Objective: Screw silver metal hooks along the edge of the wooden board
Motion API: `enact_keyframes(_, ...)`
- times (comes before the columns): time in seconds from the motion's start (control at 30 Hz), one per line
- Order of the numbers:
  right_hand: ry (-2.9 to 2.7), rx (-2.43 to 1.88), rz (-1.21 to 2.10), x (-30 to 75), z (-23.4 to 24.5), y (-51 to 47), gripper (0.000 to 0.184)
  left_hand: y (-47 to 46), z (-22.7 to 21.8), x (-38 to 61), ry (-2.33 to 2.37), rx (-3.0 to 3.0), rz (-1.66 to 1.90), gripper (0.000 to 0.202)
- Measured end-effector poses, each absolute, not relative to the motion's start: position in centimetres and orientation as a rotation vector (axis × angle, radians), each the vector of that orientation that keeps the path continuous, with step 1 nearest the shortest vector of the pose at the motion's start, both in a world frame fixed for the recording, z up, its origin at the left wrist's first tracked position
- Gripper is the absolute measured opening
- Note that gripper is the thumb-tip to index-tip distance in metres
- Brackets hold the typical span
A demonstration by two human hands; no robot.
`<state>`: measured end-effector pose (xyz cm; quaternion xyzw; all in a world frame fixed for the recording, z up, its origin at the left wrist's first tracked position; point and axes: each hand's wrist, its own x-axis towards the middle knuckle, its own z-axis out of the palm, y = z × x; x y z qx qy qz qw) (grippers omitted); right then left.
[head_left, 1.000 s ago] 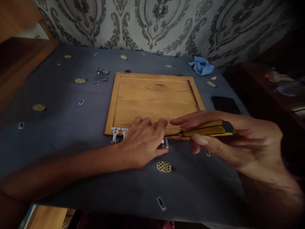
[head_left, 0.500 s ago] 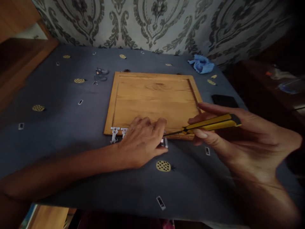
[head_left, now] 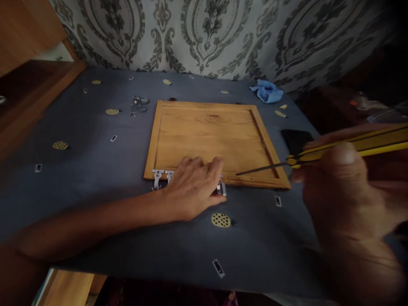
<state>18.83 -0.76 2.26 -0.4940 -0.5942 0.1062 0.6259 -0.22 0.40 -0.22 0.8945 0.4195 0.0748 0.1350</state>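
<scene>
A square wooden panel (head_left: 210,136) with a raised frame lies flat on a dark blue cloth (head_left: 95,170). My left hand (head_left: 193,189) rests palm down on its near edge, fingers together over a metal hinge (head_left: 157,176) whose silver ends stick out on either side. My right hand (head_left: 347,191), blurred and close to the camera, is closed round a yellow and black screwdriver (head_left: 334,151). The thin metal tip of the screwdriver points left and hovers over the panel's near right corner, apart from my left hand.
A blue rag (head_left: 267,92) lies at the back right and a black phone (head_left: 297,140) right of the panel. Small metal parts (head_left: 138,104) sit at the back left. Patterned wallpaper stands behind; wooden furniture flanks the left side.
My right hand has drawn the screwdriver back to the right and up, so its tip has left my left hand's fingers. My left hand stays on the hinge.
</scene>
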Motion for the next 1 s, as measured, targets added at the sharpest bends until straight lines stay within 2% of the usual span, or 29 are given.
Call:
enact_keyframes(0.13, -1.387, -1.033, 0.239, 18.5, 1.3, -0.5, 0.012, 0.3, -0.3, -0.2, 1.225, 2.596, 0.228, 0.052)
enact_keyframes(0.4, -1.439, -0.982, 0.369, 17.1, 1.9, -0.8, 0.018, 0.2, -0.2, -0.4, 1.216, 2.623, 0.272, 0.051)
enact_keyframes(1.0, -1.362, -0.949, 0.323, 17.7, 0.0, -1.2, 0.016, 0.1, -0.5, -0.3, 1.229, 2.561, 0.290, 0.063)
